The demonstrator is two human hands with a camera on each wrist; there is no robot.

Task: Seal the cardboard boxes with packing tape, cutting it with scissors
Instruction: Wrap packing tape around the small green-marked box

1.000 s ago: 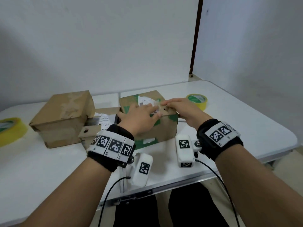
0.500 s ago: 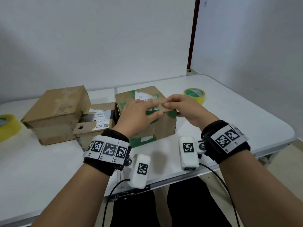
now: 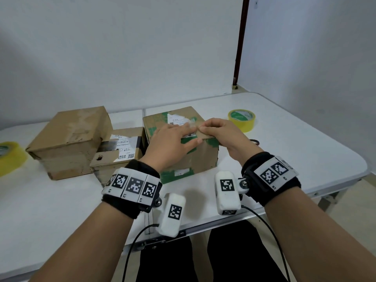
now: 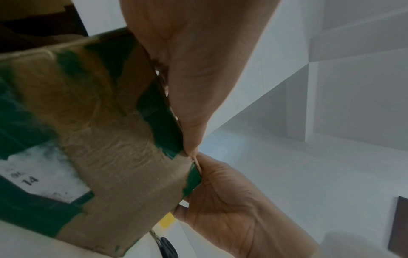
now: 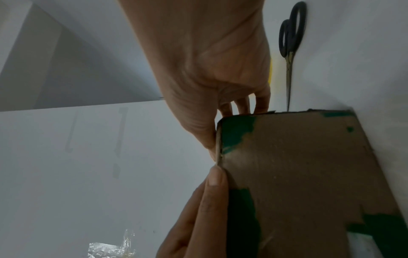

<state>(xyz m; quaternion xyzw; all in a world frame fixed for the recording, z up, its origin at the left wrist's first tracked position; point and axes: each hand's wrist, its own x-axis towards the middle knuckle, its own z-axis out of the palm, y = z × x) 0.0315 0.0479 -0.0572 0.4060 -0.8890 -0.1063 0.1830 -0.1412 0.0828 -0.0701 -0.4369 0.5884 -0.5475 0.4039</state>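
A cardboard box with green print (image 3: 189, 159) stands mid-table. My left hand (image 3: 173, 142) lies flat on its top, fingers straight, thumb on the front face. My right hand (image 3: 220, 133) curls over the box's top right edge, fingertips on the lid beside the left fingertips. A glossy bit of clear tape (image 3: 191, 124) shows between them. In the right wrist view my right hand (image 5: 209, 69) wraps the box (image 5: 298, 174) corner. In the left wrist view the left thumb (image 4: 189, 108) runs along the box (image 4: 88, 131) edge. Black scissors (image 5: 291, 34) lie right of the box. A yellow tape roll (image 3: 242, 120) sits behind them.
Left of the box stand a small labelled box (image 3: 120, 151) and a larger plain box (image 3: 71, 139). A second tape roll (image 3: 10, 157) lies at the far left. A crumpled tape scrap (image 5: 108, 249) lies on the white table (image 3: 305, 149), whose front edge runs below my wrists.
Both hands have stayed on the box's top edge, fingertips nearly meeting. The head view has shifted a little, so the boxes sit lower and further left.
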